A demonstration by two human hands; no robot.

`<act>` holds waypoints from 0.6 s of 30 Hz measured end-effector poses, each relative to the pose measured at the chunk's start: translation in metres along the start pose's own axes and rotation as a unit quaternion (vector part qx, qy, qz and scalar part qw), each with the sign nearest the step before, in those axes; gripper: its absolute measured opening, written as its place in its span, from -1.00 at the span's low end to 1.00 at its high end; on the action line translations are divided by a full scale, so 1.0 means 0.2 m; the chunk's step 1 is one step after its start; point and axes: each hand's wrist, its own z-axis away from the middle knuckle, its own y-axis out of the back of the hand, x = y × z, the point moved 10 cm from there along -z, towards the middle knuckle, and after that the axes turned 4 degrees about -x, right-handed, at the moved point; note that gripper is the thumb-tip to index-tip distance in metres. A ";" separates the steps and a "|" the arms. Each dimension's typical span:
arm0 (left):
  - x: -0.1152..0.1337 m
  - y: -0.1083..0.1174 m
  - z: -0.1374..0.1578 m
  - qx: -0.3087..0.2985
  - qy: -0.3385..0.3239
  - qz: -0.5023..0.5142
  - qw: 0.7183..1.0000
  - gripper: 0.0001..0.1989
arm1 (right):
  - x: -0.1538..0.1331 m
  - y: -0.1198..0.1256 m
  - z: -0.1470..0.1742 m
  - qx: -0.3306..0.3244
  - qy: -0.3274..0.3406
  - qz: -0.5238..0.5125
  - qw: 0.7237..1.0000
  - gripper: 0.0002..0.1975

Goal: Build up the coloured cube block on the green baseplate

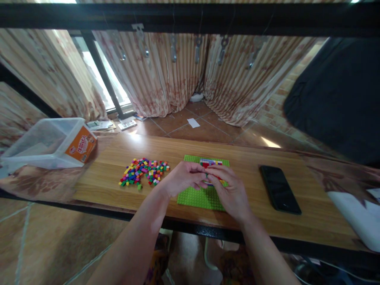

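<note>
Over a bright green studded baseplate (196, 199), my two hands meet fingertip to fingertip. My left hand (185, 177) is closed in a pinch, and my right hand (228, 186) is closed against it from the other side. A small green toy brick (207, 174) shows between the fingertips, mostly covered by them. Rows of coloured bricks (211, 162) in white, lilac and red are set on the far part of the baseplate; my fingers hide part of them. To the left lies a loose pile of small coloured bricks (144, 171).
A black phone (280, 190) lies on the wooden table (109, 152) at the right. A clear plastic bin (47, 158) with an orange label stands at the left end. White paper (353, 217) rests at the right end. Curtains (166, 79) hang beyond.
</note>
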 end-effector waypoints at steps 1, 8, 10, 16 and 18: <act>0.00 0.00 0.00 0.004 -0.002 0.007 1.000 -0.92 | 0.01 0.00 0.00 0.001 -0.003 -0.008 1.000 -0.81; 0.02 0.00 -0.01 0.020 -0.013 0.026 0.999 -0.84 | 0.04 0.00 0.00 -0.022 -0.026 -0.025 0.999 -0.87; 0.01 0.00 -0.01 0.015 -0.008 0.007 1.000 -0.86 | 0.05 0.01 0.00 -0.032 -0.030 -0.016 0.999 -0.88; 0.02 0.19 -0.02 0.119 -0.016 -0.207 0.971 -0.85 | 0.10 0.03 0.01 -0.038 -0.039 0.066 0.996 -0.86; 0.05 0.23 -0.01 0.155 -0.026 -0.309 0.938 -0.82 | 0.11 0.01 0.02 -0.043 -0.031 0.096 0.994 -0.85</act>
